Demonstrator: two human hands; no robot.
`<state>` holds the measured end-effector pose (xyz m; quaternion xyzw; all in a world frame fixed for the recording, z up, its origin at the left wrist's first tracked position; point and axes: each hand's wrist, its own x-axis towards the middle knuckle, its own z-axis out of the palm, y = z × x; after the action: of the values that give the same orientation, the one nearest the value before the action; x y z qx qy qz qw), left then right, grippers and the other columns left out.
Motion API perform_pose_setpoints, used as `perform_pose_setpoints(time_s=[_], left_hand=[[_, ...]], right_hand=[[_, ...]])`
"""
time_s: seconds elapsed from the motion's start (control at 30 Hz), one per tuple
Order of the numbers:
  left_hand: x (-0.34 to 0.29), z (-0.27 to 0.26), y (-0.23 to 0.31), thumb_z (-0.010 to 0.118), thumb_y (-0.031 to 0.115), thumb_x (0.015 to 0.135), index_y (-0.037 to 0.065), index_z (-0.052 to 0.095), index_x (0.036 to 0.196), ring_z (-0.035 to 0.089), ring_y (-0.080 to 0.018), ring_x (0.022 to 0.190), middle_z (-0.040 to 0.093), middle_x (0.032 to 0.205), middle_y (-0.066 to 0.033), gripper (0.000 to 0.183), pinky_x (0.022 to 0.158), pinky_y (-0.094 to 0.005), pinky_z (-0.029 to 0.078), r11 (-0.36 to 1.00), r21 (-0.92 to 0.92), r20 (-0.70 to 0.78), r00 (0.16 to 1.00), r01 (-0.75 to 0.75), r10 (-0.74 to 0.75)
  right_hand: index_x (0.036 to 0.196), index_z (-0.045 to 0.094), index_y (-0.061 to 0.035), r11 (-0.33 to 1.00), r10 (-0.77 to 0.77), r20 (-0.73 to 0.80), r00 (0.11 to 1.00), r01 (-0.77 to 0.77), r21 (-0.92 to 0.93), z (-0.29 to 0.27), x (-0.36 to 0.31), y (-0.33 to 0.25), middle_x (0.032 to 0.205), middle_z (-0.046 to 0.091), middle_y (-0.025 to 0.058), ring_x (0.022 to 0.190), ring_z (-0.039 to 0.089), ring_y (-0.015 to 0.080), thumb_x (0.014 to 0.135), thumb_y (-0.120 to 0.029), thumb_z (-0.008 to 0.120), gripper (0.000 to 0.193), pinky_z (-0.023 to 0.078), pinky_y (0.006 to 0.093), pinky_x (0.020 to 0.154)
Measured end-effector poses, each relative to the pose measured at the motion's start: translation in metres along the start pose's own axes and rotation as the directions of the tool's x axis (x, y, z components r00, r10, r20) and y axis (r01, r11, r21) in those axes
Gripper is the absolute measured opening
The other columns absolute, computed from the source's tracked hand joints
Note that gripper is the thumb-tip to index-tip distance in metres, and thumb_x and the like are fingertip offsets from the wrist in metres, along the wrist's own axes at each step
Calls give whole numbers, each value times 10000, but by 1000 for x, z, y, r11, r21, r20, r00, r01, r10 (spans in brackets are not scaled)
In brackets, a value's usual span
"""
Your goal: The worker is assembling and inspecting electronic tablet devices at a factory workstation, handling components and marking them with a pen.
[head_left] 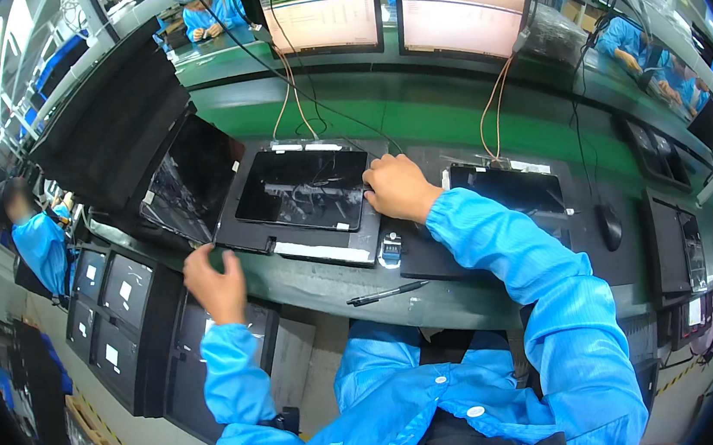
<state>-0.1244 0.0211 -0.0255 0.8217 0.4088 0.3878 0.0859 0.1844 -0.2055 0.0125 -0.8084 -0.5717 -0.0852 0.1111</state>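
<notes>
A black tablet-like screen (301, 189) lies in a dark foam fixture (235, 226) on the green bench, with pale tape at its edges. My right hand (402, 187) is at its right edge, fingers curled together; whatever they pinch is hidden. Left of the fixture, my left hand (217, 282) hovers by the bench edge, thumb and fingers apart, holding nothing. Just beyond it, a glossy black panel (191, 175) leans against a black foam stack (115, 117). A small blue-and-silver counter (391, 249) sits below my right hand, with a black pen (387, 294) nearer me.
A second black device (510, 191) lies in a fixture to the right, beside a mouse (609, 226). Two monitors (465, 11) stand at the back, and cables (296, 98) hang over the bench. Black trays (121, 334) are at lower left. Co-workers in blue (44, 247) sit nearby.
</notes>
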Motion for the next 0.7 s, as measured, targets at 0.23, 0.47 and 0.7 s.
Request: perform_pose_setpoints(time_s=[0.23,0.47,0.7], left_hand=[[1,19,100,815,191,751,15,518,1454,407,-424,1451,487,1510,-226,784,1191,-602,278,784,-247,136,781,-569,609],[21,31,90,734,-59,702,19,719,1170,663,-319,1235,714,1272,-141,475,1069,-456,536,625,-268,-217,678,-733,702],[-98,-138,7,676,63,949,-35,783,942,679,-163,933,760,1043,-117,145,795,-337,542,773,-514,-151,847,372,-509]], right_hand=[[998,706,-33,950,-50,-19,999,54,308,-28,26,-13,941,724,216,898,704,421,840,-272,719,287,560,510,795],[1218,703,-54,987,-157,-508,847,127,-94,-88,-7,-40,1207,661,141,1158,592,340,865,-321,799,452,431,440,1022],[1241,660,-5,994,22,-383,924,20,105,-28,-65,-22,1324,598,234,1165,596,441,869,-309,756,490,486,499,978]])
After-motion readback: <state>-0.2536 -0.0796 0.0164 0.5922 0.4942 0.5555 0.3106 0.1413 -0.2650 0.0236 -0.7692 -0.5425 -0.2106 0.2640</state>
